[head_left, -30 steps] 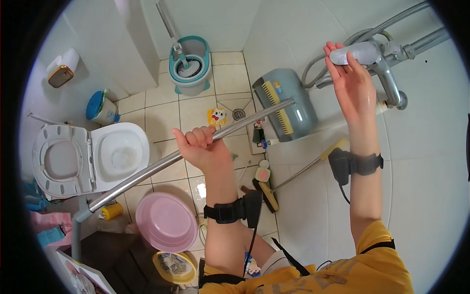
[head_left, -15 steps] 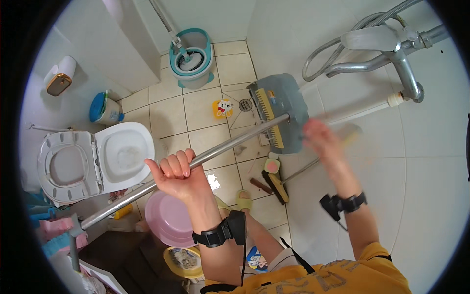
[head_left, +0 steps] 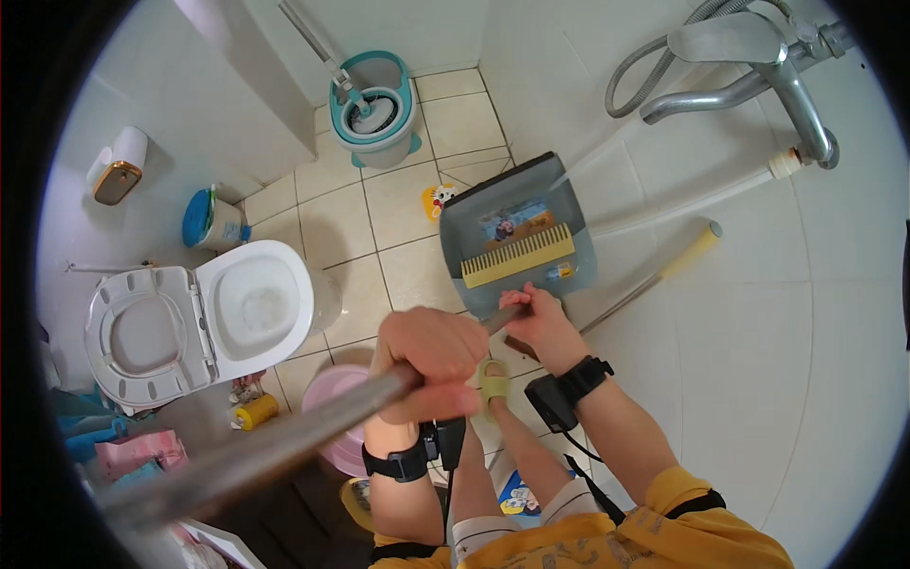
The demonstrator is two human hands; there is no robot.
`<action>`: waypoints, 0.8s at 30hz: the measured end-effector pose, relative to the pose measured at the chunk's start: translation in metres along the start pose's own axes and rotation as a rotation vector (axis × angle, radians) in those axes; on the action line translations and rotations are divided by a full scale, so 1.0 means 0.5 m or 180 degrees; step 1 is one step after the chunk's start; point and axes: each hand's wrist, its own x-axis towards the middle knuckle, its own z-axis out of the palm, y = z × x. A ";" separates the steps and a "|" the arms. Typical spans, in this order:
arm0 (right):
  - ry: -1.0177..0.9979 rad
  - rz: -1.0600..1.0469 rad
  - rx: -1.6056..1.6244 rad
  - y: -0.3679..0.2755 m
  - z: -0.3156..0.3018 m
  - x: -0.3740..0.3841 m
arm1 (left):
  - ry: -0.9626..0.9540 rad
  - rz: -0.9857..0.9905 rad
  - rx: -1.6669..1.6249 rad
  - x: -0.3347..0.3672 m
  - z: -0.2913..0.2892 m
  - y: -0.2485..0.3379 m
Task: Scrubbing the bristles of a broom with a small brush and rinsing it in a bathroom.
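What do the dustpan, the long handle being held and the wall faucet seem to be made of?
Dustpan: likely moulded plastic, smooth, judging by its even grey colour and rounded corners.
Handle: probably metal with a satin finish, from its silvery-grey sheen, though blur leaves that open.
Faucet: apparently chromed metal, polished, from its bright silver reflections.

On the tiled floor — can see a bucket at the back, a toilet, a pink basin.

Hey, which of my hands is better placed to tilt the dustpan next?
Probably your right hand: its grip is on the metal handle right by the gray dustpan, while your left hand holds that handle farther back.
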 end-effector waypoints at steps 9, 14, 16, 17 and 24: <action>-0.1146 0.0341 0.0823 0.009 0.048 0.025 | 0.2133 0.0492 0.0723 -0.052 0.104 0.005; -0.1966 0.0178 0.1063 0.001 0.023 0.048 | 0.2557 0.1080 0.0206 -0.037 0.069 0.030; -0.1947 0.0182 0.1475 0.002 -0.014 0.048 | 0.1284 0.0759 0.0252 -0.006 0.041 0.028; -0.1966 0.0153 0.1487 -0.004 -0.022 0.049 | 0.0947 0.0422 0.0317 0.019 0.029 0.033; 0.0465 -0.0150 -0.0397 -0.007 -0.053 0.120 | -0.0761 -0.0481 -0.0202 0.056 0.027 0.002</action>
